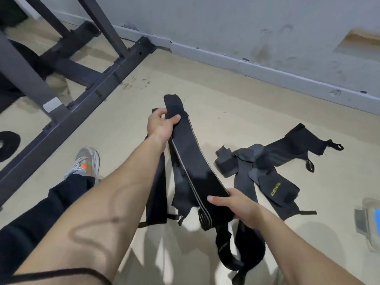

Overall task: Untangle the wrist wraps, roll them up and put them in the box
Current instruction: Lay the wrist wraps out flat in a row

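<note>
A long black wrist wrap (190,159) with a pale edge stripe is stretched above the floor between my two hands. My left hand (161,124) grips its far end, thumb over the fabric. My right hand (236,204) holds the near end, where other black straps hang down in loops. A tangled pile of wrist wraps (267,167), one with yellow lettering, lies on the floor to the right. A clear plastic box (370,223) shows partly at the right edge.
A dark metal gym frame (67,112) runs across the floor on the left. My leg and grey-orange shoe (86,163) lie beside it. A black rolled item (8,145) sits at the left edge. A grey wall with skirting (267,68) stands behind.
</note>
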Demonstrator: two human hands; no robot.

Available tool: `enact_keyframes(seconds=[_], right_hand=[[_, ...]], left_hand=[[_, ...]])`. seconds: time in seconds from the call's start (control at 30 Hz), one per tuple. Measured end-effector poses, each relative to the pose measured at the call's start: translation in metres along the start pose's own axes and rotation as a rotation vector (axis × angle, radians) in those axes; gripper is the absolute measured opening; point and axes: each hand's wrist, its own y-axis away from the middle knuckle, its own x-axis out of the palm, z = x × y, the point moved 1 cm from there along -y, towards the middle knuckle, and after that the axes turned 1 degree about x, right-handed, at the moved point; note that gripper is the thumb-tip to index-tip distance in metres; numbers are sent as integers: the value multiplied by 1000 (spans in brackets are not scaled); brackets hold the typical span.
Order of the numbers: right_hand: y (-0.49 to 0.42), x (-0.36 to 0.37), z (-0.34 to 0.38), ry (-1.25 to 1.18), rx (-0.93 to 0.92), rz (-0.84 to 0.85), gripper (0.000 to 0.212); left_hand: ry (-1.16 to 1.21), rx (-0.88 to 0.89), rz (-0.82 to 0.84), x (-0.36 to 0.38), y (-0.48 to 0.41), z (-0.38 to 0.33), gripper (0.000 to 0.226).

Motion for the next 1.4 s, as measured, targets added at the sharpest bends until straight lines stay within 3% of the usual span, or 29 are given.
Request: enact_keyframes(seconds=[0.17, 0.33, 0.4, 0.47, 0.53, 0.63, 0.77, 0.83, 0.9, 1.0, 1.13, 1.27, 1.4], right_hand=[[-51, -23, -22, -161, 75, -78, 20], [-112, -37, -20, -183, 47, -164, 30], [-141, -43, -17, -151, 39, -233, 24], [-168, -47, -16, -81, 41, -287, 18], [-186, -48, -16, 22, 61, -339, 17], [-191, -42, -14, 155, 105, -377, 34], [-171, -30, -22, 369, 124, -340, 79], [-161, -28, -29, 380, 83, -346, 83], [-156, -27, -35, 319, 68, -377, 74], [-156, -22, -42, 304, 58, -405, 72], [-166, -6, -51, 383, 69, -374, 79], [-174, 18, -56, 302, 59, -343, 79], [-178, 29, -61, 274, 39, -339, 84]], left_hand=[[-203, 25, -10, 38, -71, 35, 21], [-215, 46, -6, 71, -147, 60, 22], [-241, 55, -33, 79, -171, 67, 19], [-291, 79, -53, 81, -176, 75, 31], [-518, 142, -29, 77, -157, 94, 40], [-938, 239, 108, 64, -98, 142, 41], [-1275, 362, 284, 53, -23, 206, 61], [-1308, 340, 390, 57, 4, 227, 68], [-1315, 300, 465, 61, 21, 245, 72], [-1352, 257, 454, 53, 25, 262, 71], [-1408, 347, 452, 33, 18, 270, 66], [-1449, 393, 430, 5, 11, 275, 65], [-1436, 338, 545, -9, 7, 267, 65]])
